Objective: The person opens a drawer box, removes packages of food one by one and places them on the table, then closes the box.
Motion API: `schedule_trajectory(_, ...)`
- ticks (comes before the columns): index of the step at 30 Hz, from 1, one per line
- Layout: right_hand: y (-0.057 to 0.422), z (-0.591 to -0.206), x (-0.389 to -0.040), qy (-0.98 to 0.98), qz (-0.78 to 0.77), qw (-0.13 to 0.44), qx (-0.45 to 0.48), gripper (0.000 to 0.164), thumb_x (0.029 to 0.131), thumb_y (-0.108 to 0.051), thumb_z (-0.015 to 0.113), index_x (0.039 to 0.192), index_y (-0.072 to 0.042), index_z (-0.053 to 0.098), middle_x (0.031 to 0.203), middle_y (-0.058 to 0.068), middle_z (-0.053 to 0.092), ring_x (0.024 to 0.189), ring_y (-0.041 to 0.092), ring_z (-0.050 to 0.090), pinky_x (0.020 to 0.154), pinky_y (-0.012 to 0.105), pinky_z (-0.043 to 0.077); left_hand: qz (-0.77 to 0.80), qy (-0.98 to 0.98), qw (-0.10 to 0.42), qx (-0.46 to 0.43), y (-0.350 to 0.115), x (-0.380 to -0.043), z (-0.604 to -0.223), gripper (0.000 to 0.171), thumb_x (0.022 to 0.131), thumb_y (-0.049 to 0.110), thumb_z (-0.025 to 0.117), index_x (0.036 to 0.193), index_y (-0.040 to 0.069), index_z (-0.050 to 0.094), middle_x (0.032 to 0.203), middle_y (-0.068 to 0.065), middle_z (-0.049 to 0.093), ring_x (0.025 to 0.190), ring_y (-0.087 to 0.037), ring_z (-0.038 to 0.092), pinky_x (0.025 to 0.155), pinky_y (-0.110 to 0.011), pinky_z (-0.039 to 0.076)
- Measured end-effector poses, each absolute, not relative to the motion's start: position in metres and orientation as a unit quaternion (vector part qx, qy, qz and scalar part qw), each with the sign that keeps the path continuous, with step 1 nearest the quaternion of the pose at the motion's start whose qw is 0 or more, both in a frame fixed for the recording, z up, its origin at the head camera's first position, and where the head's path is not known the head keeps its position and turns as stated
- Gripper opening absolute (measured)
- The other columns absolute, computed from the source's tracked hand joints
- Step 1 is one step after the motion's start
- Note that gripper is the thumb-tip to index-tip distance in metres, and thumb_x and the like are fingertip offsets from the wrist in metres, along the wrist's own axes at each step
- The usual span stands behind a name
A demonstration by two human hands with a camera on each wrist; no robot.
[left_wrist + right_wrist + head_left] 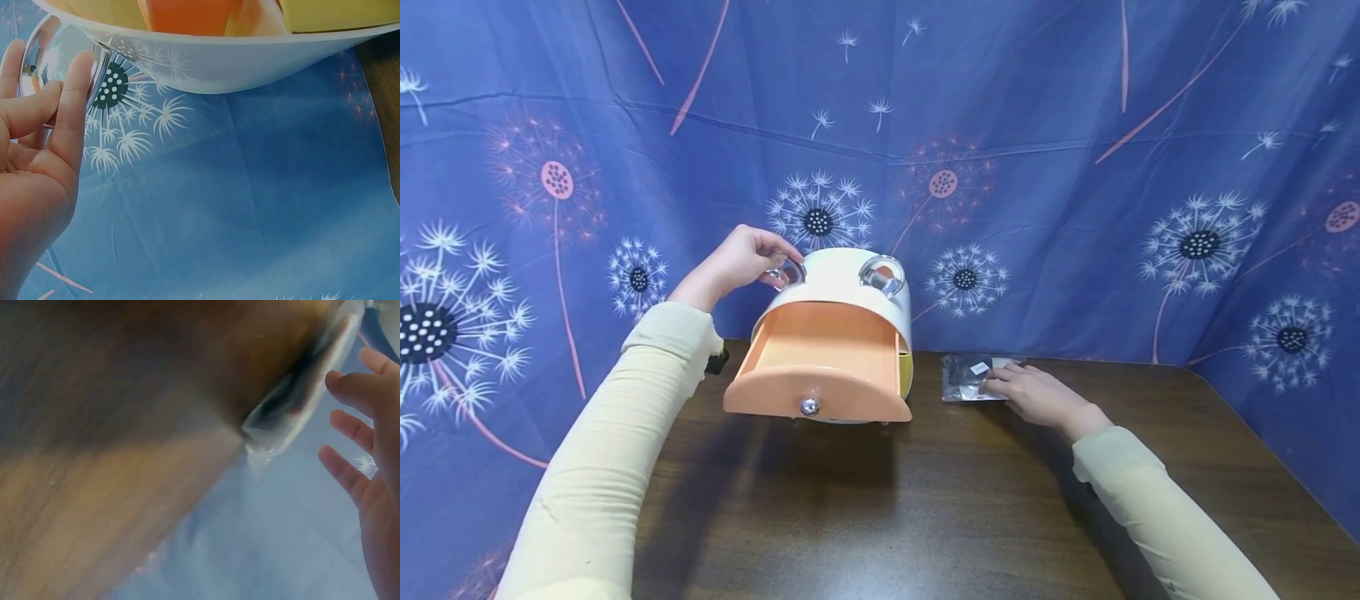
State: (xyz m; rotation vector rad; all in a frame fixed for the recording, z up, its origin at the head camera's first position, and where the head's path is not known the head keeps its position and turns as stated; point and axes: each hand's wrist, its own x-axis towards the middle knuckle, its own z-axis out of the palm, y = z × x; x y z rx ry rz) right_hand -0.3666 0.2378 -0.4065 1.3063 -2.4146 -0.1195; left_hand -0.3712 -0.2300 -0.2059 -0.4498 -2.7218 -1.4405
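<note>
A white, dome-topped drawer box [838, 277] stands near the back of the table, its orange drawer [820, 390] pulled out toward me. On top are two shiny silver round pieces. My left hand [733, 262] grips the left silver piece [790, 275], with thumb and fingers on its sides in the left wrist view. My right hand [1037, 397] is over a clear plastic bag [961, 379] with a small white label, to the right of the box. In the right wrist view its fingers [351, 428] are loosely spread beside the bag, holding nothing.
A silver ball knob [809, 406] sits on the drawer front. A yellow part [906, 375] shows at the box's right side. Something small and black [717, 361] lies by my left sleeve. Behind the brown wooden table [940, 500] hangs a blue dandelion-print cloth [1045, 208].
</note>
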Motion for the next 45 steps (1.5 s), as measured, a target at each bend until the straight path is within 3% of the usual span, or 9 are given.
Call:
schedule_trajectory(8, 0.231, -0.396, -0.364, -0.863, -0.026, 0.204, 0.461, 0.044, 0.070, 0.001, 0.078, 0.109, -0.015, 0.065, 0.105, 0.002, 0.061, 0.103, 0.026, 0.059, 0.083, 0.048, 0.053, -0.468, -0.871, 0.018, -0.149, -0.232, -0.372, -0.206, 0.026, 0.093, -0.008, 0.048, 0.111, -0.003, 0.066, 0.111, -0.021, 0.064, 0.080, -0.015, 0.067, 0.075, -0.034, 0.059)
schedule_trajectory(22, 0.223, -0.374, -0.356, -0.858, -0.043, 0.237, 0.454, 0.042, 0.070, 0.000, 0.075, 0.109, -0.014, 0.064, 0.099, 0.001, 0.061, 0.090, 0.022, 0.058, 0.068, 0.038, 0.052, -0.476, -0.866, 0.016, -0.150, -0.232, -0.374, -0.209, 0.026, 0.093, -0.008, 0.048, 0.112, -0.004, 0.066, 0.112, -0.023, 0.064, 0.081, -0.016, 0.067, 0.077, -0.035, 0.059)
schedule_trajectory(35, 0.221, -0.343, -0.342, -0.886, 0.000, 0.217, 0.409, 0.044, 0.076, -0.005, 0.075, 0.117, -0.017, 0.062, 0.110, 0.000, 0.063, 0.103, 0.023, 0.057, 0.079, 0.045, 0.051, -0.481, -0.862, 0.017, -0.160, -0.230, -0.375, -0.210, 0.027, 0.093, -0.010, 0.046, 0.110, -0.005, 0.065, 0.111, -0.026, 0.063, 0.087, -0.025, 0.067, 0.075, -0.034, 0.059)
schedule_trajectory(45, 0.217, -0.325, -0.336, -0.880, 0.021, 0.243, 0.407, 0.043, 0.079, -0.006, 0.072, 0.119, -0.016, 0.061, 0.113, 0.002, 0.061, 0.102, 0.023, 0.057, 0.078, 0.045, 0.052, -0.484, -0.860, 0.015, -0.158, -0.231, -0.376, -0.210, 0.027, 0.092, -0.010, 0.047, 0.111, -0.005, 0.065, 0.107, -0.019, 0.066, 0.079, -0.014, 0.067, 0.077, -0.036, 0.059)
